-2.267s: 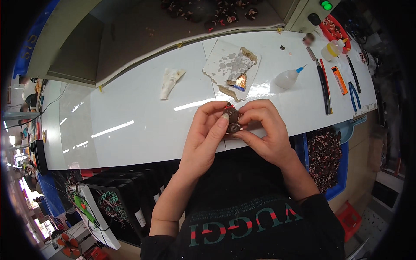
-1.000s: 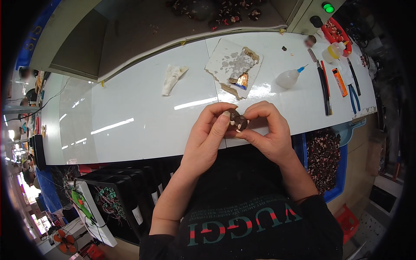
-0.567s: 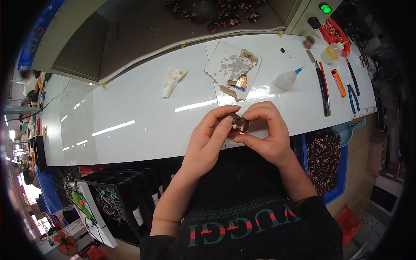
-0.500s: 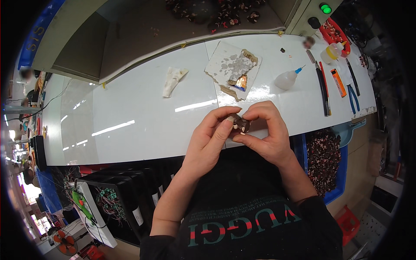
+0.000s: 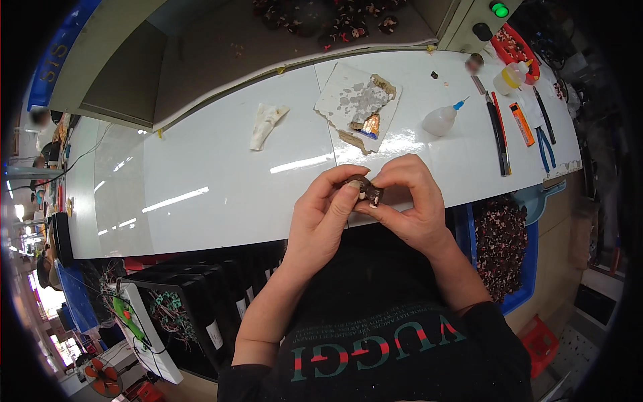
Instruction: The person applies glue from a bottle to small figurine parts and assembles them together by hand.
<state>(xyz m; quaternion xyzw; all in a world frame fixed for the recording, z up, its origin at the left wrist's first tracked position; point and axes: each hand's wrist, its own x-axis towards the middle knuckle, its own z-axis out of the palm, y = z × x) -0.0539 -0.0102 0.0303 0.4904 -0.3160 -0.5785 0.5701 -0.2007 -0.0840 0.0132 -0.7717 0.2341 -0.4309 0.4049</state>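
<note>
Between my two hands, just above the table's near edge, is a small dark brown figurine (image 5: 370, 191) with pale bits on it. My left hand (image 5: 327, 213) grips it with thumb and fingers from the left, the thumb lying over its front. From the right, my right hand (image 5: 414, 199) pinches it between thumb and forefinger. Fingers cover much of the piece, so its full shape is hidden. Beyond my hands lies a piece of white board (image 5: 335, 100) smeared with grey patches, a torn gold wrapper (image 5: 370, 126) on it.
On the white table (image 5: 221, 174) are a crumpled tissue (image 5: 268, 125), a needle-tipped squeeze bottle (image 5: 440, 120), a yellow-banded bottle (image 5: 510, 79), an orange box (image 5: 522, 124) and blue-handled pliers (image 5: 546, 149). Brown pieces fill a blue crate (image 5: 530, 268) at right and lie inside the booth (image 5: 201, 74) behind.
The figurine has turned slightly in my fingers and sits a little further left. Both hands keep their hold. The whole view has shifted very slightly.
</note>
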